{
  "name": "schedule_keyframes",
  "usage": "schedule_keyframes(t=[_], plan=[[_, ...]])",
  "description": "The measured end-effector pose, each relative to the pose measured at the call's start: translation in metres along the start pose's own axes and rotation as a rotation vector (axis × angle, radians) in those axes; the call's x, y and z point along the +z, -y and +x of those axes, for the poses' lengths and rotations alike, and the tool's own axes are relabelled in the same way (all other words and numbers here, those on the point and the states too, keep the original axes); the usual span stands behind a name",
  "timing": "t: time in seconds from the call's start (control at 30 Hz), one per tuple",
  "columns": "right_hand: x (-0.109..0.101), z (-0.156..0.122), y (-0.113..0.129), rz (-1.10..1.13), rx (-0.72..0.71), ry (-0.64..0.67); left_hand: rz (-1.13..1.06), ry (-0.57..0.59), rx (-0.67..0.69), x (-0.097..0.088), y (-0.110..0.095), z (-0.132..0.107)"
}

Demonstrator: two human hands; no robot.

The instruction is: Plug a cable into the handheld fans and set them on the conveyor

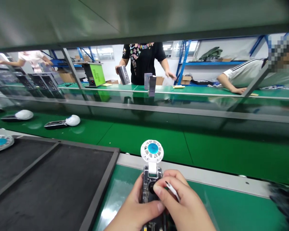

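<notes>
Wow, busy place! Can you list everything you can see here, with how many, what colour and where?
Handheld fan: one, white round head with blue centre, clear body, held in both hands.
Thin white strip: one, between the right fingers.
Fans on the belt: two, white heads, dark bodies, left side.
Fan head: one, white and blue, far left edge.
Black mat: one, lower left.
Green belt: one, across the middle.
Boxes: two upright, grey and dark, far bench.
Green machine: one, far bench.
People: three, behind the far bench.
Left hand: gripping the fan body.
Right hand: thumb on the fan body, pinching the strip.
</notes>
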State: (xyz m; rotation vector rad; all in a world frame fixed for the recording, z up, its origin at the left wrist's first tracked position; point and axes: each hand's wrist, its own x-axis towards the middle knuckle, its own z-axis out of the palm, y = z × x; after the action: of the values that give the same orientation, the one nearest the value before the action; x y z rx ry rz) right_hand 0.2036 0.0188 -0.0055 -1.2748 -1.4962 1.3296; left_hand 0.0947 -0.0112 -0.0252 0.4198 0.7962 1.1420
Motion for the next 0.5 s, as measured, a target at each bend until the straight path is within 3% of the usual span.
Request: schedule_keyframes(t=[0.1,0.3,0.5], plan=[[-0.0001,-0.0006,-0.0022,0.035,0.011,-0.019,-0.015,-0.010,0.000,0.0010,-0.0011,-0.0002],[-0.0034,0.0001,-0.0068,-0.058,-0.037,0.067,0.005,-0.008,0.005,0.0005,-0.0014,-0.0010],[0.0031,-0.0027,-0.0065,-0.049,-0.079,-0.065,0.062,-0.032,0.028,-0.0015,0.0008,0.0017]])
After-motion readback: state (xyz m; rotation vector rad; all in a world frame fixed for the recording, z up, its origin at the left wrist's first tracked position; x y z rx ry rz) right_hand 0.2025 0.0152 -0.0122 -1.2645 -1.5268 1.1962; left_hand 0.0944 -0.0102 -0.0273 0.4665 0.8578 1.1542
